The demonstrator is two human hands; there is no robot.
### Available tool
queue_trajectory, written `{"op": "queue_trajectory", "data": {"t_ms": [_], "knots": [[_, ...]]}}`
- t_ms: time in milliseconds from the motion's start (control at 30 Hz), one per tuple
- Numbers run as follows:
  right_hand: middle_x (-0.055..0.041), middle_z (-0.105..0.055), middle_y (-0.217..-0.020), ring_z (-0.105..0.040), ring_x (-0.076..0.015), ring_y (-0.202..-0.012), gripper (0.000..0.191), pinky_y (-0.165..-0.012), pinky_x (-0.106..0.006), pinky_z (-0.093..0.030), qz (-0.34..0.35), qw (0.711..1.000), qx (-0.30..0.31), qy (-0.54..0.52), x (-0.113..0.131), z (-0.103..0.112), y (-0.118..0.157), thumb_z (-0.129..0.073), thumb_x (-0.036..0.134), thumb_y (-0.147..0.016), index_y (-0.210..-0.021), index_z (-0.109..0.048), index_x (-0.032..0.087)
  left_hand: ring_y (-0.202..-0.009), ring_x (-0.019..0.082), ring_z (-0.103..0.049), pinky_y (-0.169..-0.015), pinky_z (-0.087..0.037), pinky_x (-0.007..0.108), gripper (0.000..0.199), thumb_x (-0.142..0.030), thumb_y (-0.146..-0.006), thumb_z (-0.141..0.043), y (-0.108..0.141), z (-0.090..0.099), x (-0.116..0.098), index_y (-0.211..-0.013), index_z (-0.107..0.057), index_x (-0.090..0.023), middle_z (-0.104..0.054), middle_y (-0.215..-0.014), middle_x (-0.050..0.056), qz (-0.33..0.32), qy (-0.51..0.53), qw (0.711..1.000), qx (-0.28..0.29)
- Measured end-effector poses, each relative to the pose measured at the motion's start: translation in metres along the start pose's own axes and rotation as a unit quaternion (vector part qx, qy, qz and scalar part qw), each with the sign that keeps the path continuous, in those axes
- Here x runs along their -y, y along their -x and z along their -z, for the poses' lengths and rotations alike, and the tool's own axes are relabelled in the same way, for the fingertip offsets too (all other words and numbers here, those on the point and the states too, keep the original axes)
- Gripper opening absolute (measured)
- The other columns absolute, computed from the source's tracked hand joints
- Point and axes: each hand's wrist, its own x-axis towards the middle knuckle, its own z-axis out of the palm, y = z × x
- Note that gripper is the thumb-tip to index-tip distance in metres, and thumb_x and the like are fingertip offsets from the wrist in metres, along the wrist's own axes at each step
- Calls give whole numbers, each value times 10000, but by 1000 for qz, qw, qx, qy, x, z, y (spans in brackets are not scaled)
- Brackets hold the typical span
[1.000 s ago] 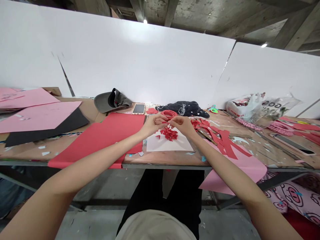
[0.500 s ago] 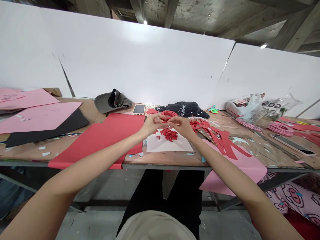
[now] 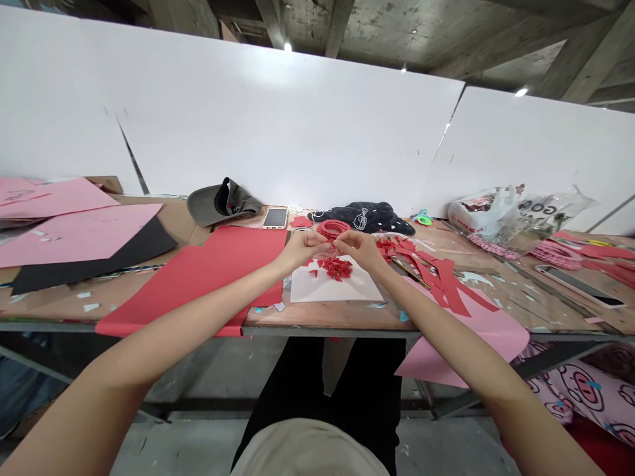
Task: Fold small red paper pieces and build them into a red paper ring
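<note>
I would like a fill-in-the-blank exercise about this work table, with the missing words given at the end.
The left hand and right hand are near a pile of small pieces whose colour is ____. This pile lies on a sheet coloured ____. The phone near the grey cap lies on the cap's ____ side. Near the right forearm, a ____ sheet hangs over the front edge of the table.

Missing words: red; white; right; pink.

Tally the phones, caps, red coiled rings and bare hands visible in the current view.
Phones: 2
Cap: 1
Red coiled ring: 1
Hands: 2
Total: 6
</note>
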Motion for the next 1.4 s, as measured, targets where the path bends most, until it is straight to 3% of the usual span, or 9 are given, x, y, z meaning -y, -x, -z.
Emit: {"op": "queue_trajectory", "data": {"t_ms": [133,267,433,600,800,933,1167,1400], "knots": [[-27,-654,-711,-642,-152,-653,370,-720,-353,-572,-28,999,-12,-21,6,4,0,-750,516,-697,-771,-649,168,-906,237,-717,-867,-563,366,372,-475,-758,-738,-1,4,0,-907,-711,-136,-747,-950,119,22,34,999,23],[-14,-649,-693,-646,-138,-645,369,-711,-329,-575,-54,997,-2,-52,9,4,1,-778,496,-667,-761,-656,161,-900,226,-716,-871,-564,355,342,-439,-724,-782,-1,5,-1,-894,-717,-149,-747,-921,101,41,41,998,20],[-20,-661,-694,-644,-130,-645,329,-703,-308,-567,-53,997,13,-54,8,5,1,-783,454,-677,-746,-672,152,-888,225,-716,-872,-567,370,346,-415,-677,-820,0,5,-6,-870,-725,-144,-743,-907,96,40,33,998,19],[-35,-677,-715,-634,-137,-659,307,-661,-290,-544,-30,999,34,-4,5,8,0,-760,444,-704,-759,-692,149,-901,241,-717,-895,-558,390,362,-396,-709,-795,-1,10,-5,-922,-730,-111,-743,-944,127,22,-12,998,53],[-29,-673,-680,-612,-131,-617,296,-595,-267,-503,-26,998,49,30,10,8,2,-750,442,-710,-726,-691,152,-799,229,-726,-790,-584,350,334,-393,-698,-796,-3,11,-5,-859,-741,-105,-750,-857,123,19,-61,997,46],[-36,-680,-675,-646,-158,-635,300,-628,-306,-546,-40,998,57,9,16,4,5,-761,451,-703,-746,-705,160,-737,220,-722,-728,-583,325,349,-404,-665,-813,-3,11,-8,-812,-742,-95,-746,-798,125,19,-95,995,26],[-32,-699,-725,-672,-164,-638,305,-671,-373,-610,-27,998,-2,-61,15,2,4,-792,425,-682,-839,-709,176,-928,246,-713,-916,-541,398,369,-394,-696,-800,-3,8,-7,-934,-730,-121,-749,-946,123,2,-34,999,34],[-54,-718,-824,-674,-169,-681,296,-674,-378,-608,14,999,1,-38,12,3,3,-761,411,-729,-919,-722,187,-940,250,-711,-944,-530,418,376,-363,-689,-812,-1,6,-7,-965,-733,-121,-745,-971,127,10,-8,1000,28]]}}
